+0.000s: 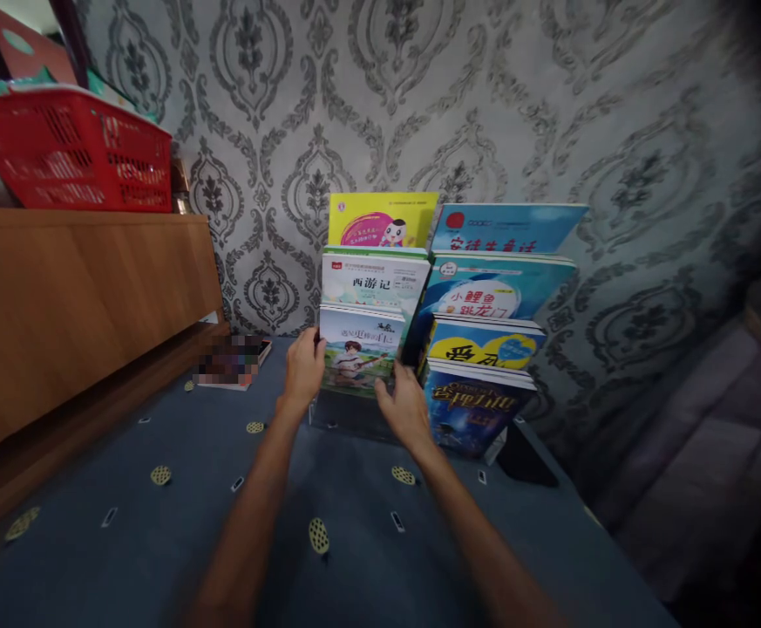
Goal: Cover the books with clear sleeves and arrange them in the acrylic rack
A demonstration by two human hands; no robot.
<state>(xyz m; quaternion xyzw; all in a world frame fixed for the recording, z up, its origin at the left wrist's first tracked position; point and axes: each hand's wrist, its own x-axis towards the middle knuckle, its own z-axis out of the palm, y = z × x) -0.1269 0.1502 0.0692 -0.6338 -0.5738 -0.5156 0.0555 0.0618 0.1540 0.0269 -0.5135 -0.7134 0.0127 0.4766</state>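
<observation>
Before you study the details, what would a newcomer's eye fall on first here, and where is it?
The eye would likely go first to the bright yellow book at the back of the left column of books, against the grey patterned wall. Next come the left hand and right hand, at either side of that column's front book. The red basket stands out too, on the wooden cabinet at the upper left.

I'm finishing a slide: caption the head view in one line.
Left hand and right hand flank a book, with more books behind and beside it, before patterned wallpaper.
</observation>
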